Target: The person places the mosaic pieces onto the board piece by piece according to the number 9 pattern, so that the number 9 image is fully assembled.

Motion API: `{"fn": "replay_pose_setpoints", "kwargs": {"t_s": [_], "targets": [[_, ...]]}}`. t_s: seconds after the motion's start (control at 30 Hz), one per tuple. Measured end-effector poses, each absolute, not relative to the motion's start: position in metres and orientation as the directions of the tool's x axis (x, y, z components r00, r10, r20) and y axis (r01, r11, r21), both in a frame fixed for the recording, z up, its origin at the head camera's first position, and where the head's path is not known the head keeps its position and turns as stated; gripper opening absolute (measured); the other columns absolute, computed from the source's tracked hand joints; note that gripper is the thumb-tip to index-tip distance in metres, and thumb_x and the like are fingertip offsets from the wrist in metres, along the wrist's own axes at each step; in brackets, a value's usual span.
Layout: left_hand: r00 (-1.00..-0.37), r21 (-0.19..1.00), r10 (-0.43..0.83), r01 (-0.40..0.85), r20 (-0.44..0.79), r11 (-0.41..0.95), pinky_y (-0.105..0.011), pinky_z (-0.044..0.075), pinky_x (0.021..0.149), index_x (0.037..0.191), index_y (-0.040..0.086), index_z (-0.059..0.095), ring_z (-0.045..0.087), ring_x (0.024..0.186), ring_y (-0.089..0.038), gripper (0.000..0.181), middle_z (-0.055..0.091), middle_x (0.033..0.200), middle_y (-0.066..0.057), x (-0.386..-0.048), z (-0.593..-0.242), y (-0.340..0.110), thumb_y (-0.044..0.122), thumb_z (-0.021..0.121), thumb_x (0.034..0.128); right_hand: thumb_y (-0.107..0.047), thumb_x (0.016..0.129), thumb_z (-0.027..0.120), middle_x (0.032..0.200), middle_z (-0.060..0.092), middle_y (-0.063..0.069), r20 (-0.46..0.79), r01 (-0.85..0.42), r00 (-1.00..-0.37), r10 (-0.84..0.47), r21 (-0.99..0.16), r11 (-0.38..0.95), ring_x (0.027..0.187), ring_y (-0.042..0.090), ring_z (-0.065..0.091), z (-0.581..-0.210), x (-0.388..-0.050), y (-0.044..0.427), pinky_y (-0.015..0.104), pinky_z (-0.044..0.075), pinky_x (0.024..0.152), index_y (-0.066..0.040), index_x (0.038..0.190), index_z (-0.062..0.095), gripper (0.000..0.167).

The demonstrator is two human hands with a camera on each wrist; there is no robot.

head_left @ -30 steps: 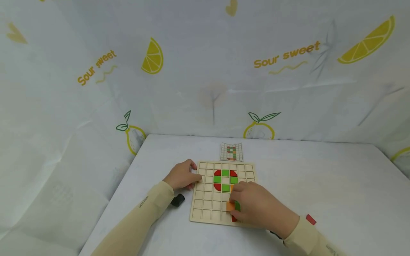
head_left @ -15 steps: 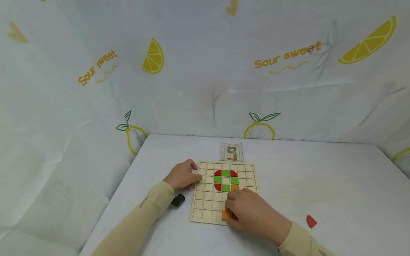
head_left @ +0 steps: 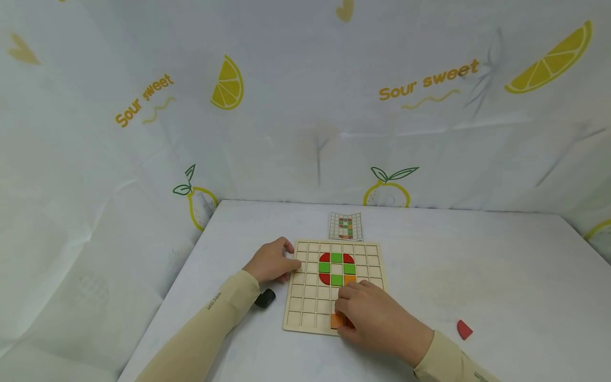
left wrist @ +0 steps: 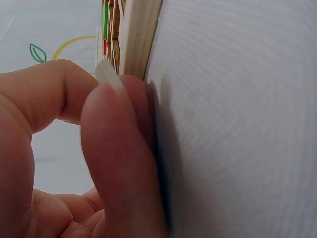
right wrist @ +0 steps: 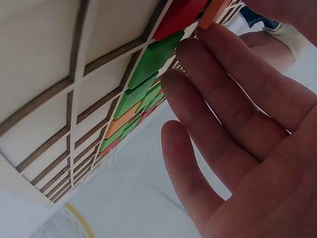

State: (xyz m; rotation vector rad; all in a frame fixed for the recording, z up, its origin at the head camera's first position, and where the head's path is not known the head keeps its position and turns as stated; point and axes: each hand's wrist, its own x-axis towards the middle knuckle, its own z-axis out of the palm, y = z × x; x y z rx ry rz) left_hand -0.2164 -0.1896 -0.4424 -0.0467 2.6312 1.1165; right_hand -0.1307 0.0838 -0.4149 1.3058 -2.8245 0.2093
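Observation:
A wooden grid board (head_left: 308, 306) lies on the table with several green, red and orange tiles set in its cells. My left hand (head_left: 271, 261) holds the board's left edge, its thumb over the rim and fingers curled beside it. At the board's near edge, my right hand (head_left: 377, 318) pinches an orange square tile (head_left: 337, 321) low in the grid. The right wrist view has this orange tile (right wrist: 214, 12) between thumb and index finger, beside a red tile (right wrist: 181, 17) and green tiles (right wrist: 153, 57). From the head view, my right hand hides part of the lower right cells.
A small pattern card (head_left: 345, 226) with a coloured grid lies behind the board. One loose red quarter-round tile (head_left: 464, 329) is on the table to the right. A small black object (head_left: 265, 298) shows at the left wrist. Patterned white cloth (head_left: 305, 106) hangs behind the table.
My right hand has moved the orange tile toward the board's near edge and slightly left, then stayed there. The loose red tile has come out from behind the right wrist. My left hand is unmoved.

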Motion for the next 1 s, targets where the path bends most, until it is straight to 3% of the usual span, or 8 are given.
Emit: {"fn": "replay_pose_setpoints", "kwargs": {"t_s": [0.77, 1.0], "targets": [[-0.959, 0.701, 0.088, -0.133, -0.271, 0.701, -0.028, 0.051, 0.062, 0.123, 0.013, 0.06, 0.063, 0.057, -0.015, 0.039, 0.069, 0.073, -0.004, -0.219, -0.44, -0.185, 0.031, 0.078, 0.0929, -0.036, 0.088, 0.086, 0.082, 0.051, -0.016, 0.061, -0.749, -0.662, -0.747, -0.108, 0.654, 0.083, 0.007, 0.045, -0.411, -0.13, 0.089, 0.031, 0.045, 0.079, -0.025, 0.086, 0.071, 0.018], [-0.958, 0.693, 0.071, -0.148, -0.277, 0.706, -0.028, 0.05, 0.062, 0.123, 0.013, 0.06, 0.063, 0.057, -0.015, 0.039, 0.07, 0.073, -0.004, -0.217, -0.442, -0.189, 0.03, 0.078, 0.0928, -0.034, 0.087, 0.085, 0.088, 0.061, -0.017, 0.037, -0.693, -0.718, -0.695, -0.132, 0.709, 0.085, 0.006, 0.053, -0.408, -0.131, 0.102, 0.04, 0.055, 0.089, -0.025, 0.088, 0.077, 0.012]]}}
